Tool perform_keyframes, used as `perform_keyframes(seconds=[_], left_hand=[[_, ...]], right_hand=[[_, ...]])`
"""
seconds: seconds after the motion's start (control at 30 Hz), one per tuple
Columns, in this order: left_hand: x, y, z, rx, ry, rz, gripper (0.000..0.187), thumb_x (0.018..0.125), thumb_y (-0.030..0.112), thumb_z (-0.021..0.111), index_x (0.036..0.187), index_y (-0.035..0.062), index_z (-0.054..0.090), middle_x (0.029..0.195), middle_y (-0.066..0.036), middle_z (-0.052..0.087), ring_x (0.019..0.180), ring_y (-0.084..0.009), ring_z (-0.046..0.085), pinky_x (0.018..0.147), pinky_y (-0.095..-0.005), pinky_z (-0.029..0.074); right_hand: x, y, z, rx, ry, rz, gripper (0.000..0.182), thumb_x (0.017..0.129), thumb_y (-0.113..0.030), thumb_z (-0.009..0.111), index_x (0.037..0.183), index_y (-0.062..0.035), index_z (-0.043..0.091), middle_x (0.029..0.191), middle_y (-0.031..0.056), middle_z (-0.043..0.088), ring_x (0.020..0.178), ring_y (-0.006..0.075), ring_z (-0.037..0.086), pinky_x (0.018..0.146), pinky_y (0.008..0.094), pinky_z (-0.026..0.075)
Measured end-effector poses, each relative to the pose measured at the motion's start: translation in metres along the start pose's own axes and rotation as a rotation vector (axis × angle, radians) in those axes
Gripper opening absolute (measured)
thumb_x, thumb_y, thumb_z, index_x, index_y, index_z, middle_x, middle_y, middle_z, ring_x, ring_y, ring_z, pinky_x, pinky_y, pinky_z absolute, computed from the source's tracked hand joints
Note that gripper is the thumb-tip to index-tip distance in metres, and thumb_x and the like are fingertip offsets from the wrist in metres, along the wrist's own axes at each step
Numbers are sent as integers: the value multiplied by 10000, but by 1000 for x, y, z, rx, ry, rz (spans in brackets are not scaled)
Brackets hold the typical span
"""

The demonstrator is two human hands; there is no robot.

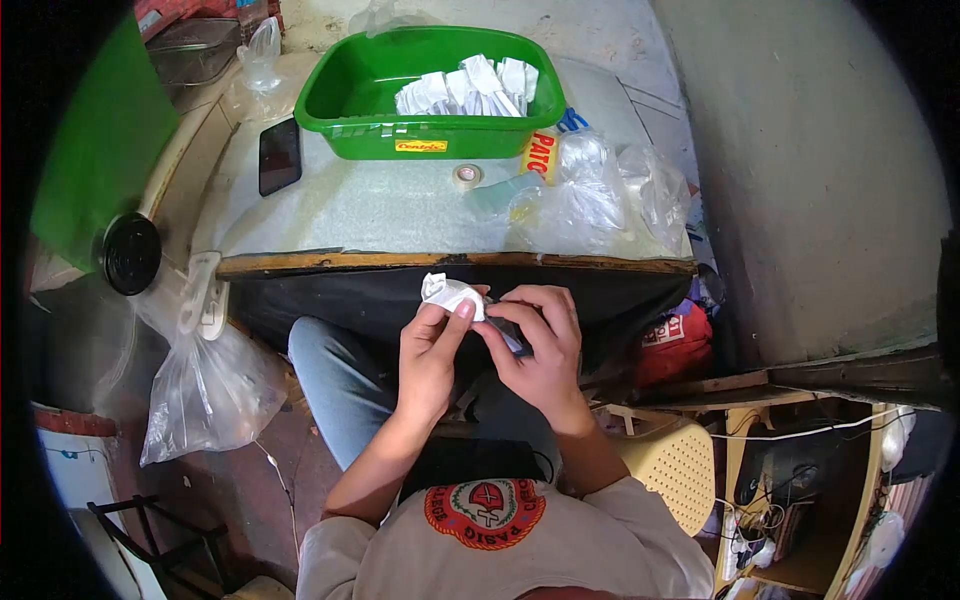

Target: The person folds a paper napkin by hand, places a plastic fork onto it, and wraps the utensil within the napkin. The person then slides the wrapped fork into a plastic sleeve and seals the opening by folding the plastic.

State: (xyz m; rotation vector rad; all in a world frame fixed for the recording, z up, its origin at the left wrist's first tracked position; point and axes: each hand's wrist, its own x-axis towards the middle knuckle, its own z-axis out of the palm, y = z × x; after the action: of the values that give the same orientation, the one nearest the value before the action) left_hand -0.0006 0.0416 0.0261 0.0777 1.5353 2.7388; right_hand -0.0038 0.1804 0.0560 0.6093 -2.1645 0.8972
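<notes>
My left hand (432, 350) pinches a small folded white packet (453, 297) just in front of the table's front edge. Close beside it on the right, my right hand (540, 345) has its fingers curled at the packet's right side, around something dark and partly hidden that I cannot make out. Beyond the hands, on the table (370, 215), a green basin (350, 140) holds a row of similar white folded pieces (470, 88) toward its right side. A small roll of tape (466, 177) lies in front of the basin.
A black phone (280, 157) lies left of the basin. Clear plastic bags (590, 190) and a yellow pack (540, 155) are at the table's right. A plastic bag (215, 385) hangs off the left corner. A perforated yellow seat (675, 470) stands at lower right.
</notes>
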Motion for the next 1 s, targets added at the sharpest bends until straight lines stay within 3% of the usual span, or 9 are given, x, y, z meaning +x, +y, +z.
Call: perform_keyframes(seconds=[0.07,0.27,0.37,0.73,1.0], left_hand=[[0,-1,0,-13,5,0,208,992,104,574,1129,-28,659,1156,-90,662,1037,-126,590,949,-283,431],[0,-7,-3,47,17,52,248,999,138,565,1173,-23,641,1149,-77,662,1014,-112,587,921,-271,436],[-1,-4,-3,35,44,30,182,985,80,577,1091,-33,673,1164,-106,644,1074,-148,582,963,-292,423],[-3,-2,-2,136,63,126,175,978,32,559,1091,-49,664,1152,-91,610,1055,-147,582,923,-271,444],[0,0,-8,67,99,72,175,982,52,567,1088,-43,669,1164,-86,631,1041,-130,578,925,-272,437]], right_hand=[[0,0,3,60,5,74,198,747,-89,785,907,-77,669,937,60,604,877,268,591,778,373,472],[-3,5,5,278,-100,274,153,762,-40,765,874,-48,660,948,88,611,898,266,608,793,358,475],[-3,5,5,357,-122,321,143,766,-30,757,870,-39,659,945,91,614,895,259,618,787,348,483],[-5,3,12,229,-77,175,167,757,7,713,890,-38,623,961,88,611,873,285,612,768,363,488],[-5,3,22,165,-65,85,171,771,-10,688,906,-48,591,994,90,601,887,290,598,777,375,471]])
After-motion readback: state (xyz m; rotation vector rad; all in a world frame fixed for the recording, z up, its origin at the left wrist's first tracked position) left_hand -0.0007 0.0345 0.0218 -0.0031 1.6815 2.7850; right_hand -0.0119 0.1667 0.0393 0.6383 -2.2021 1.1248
